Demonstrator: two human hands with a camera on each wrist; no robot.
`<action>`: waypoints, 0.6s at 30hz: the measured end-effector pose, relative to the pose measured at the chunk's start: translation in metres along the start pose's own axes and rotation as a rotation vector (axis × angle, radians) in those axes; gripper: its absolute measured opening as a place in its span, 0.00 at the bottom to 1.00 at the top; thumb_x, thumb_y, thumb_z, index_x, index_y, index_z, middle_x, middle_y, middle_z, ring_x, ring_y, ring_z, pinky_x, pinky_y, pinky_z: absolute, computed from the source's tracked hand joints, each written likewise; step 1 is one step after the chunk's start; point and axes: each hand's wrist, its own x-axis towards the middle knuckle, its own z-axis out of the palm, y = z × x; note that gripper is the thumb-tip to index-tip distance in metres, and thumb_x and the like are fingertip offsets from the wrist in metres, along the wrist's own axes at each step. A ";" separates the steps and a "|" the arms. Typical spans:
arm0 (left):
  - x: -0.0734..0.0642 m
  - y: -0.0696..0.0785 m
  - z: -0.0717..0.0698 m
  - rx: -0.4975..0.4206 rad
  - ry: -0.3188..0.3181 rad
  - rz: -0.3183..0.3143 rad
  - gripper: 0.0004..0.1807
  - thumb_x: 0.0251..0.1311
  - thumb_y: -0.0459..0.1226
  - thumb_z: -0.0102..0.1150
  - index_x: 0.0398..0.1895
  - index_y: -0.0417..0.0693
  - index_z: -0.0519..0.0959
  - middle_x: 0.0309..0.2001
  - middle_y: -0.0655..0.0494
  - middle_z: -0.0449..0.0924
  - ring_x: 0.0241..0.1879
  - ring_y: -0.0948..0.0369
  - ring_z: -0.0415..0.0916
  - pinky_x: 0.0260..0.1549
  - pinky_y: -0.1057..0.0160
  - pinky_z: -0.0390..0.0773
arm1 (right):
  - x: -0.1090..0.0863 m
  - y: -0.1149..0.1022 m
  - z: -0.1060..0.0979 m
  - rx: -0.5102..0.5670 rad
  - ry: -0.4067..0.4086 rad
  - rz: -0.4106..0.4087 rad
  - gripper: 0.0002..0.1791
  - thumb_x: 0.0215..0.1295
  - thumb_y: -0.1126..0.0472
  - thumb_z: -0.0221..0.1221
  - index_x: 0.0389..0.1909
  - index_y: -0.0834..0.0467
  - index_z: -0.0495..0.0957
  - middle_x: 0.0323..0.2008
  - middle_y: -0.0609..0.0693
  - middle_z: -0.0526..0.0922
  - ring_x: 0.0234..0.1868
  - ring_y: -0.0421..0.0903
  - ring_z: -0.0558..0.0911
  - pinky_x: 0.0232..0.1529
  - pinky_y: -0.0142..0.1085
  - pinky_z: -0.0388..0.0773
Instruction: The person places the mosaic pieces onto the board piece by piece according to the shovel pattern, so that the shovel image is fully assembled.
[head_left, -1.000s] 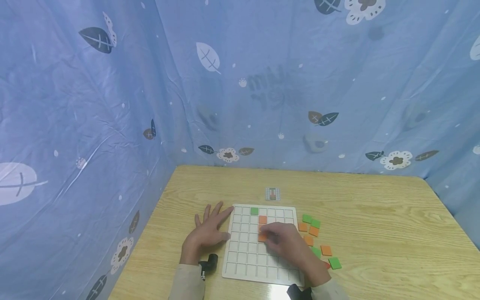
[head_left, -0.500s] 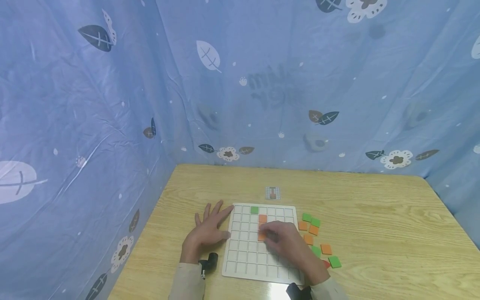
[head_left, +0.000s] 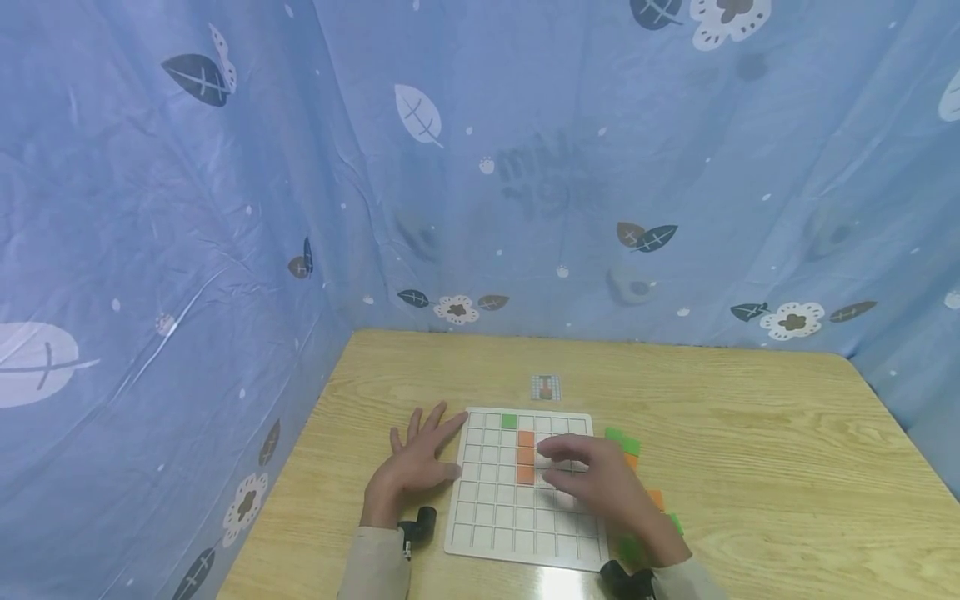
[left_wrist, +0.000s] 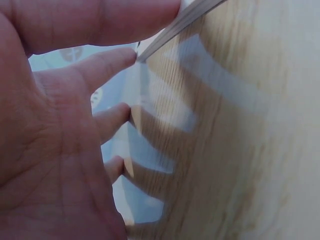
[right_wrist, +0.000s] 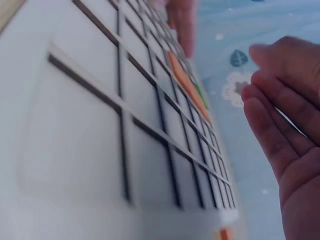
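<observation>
A white grid board (head_left: 483, 533) lies on the wooden table. One green square tile (head_left: 509, 422) sits in its far row, and a column of three orange square tiles (head_left: 526, 456) fills cells near its middle. My left hand (head_left: 411, 467) rests on the table with spread fingers; in the left wrist view its thumb (left_wrist: 100, 20) and forefinger meet the board's edge (left_wrist: 180, 30). Over the board, just right of the orange tiles, hovers my right hand (head_left: 600, 475), thumb and fingers apart. Nothing shows between its fingers in the right wrist view.
Loose green tiles (head_left: 624, 440) and orange tiles (head_left: 656, 498) lie right of the board, partly hidden by my right arm. A small printed card (head_left: 546, 387) is behind the board. A blue patterned curtain (head_left: 480, 208) encloses the table at the back and sides.
My right hand has let go of the nearest orange tile in the column and moved right, its thumb and fingers spreading. The left hand stays in place.
</observation>
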 end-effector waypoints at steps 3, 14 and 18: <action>0.000 0.000 0.000 -0.002 0.000 0.003 0.51 0.55 0.38 0.68 0.86 0.60 0.65 0.90 0.41 0.45 0.88 0.29 0.27 0.74 0.15 0.20 | -0.006 -0.001 -0.016 0.050 -0.007 0.031 0.17 0.66 0.61 0.76 0.55 0.54 0.90 0.52 0.48 0.94 0.51 0.48 0.93 0.57 0.43 0.90; -0.001 0.000 0.002 0.001 0.009 -0.001 0.51 0.53 0.38 0.69 0.86 0.59 0.66 0.90 0.41 0.46 0.88 0.30 0.29 0.74 0.15 0.22 | -0.034 0.020 -0.072 0.126 0.047 0.092 0.19 0.69 0.62 0.74 0.58 0.60 0.88 0.56 0.56 0.92 0.57 0.38 0.90 0.60 0.31 0.86; -0.001 0.000 0.002 0.004 0.010 0.002 0.50 0.54 0.39 0.68 0.86 0.59 0.66 0.90 0.41 0.46 0.88 0.29 0.29 0.74 0.15 0.22 | -0.048 0.026 -0.090 0.097 0.078 0.135 0.20 0.71 0.60 0.72 0.61 0.59 0.87 0.56 0.60 0.92 0.57 0.33 0.89 0.58 0.26 0.85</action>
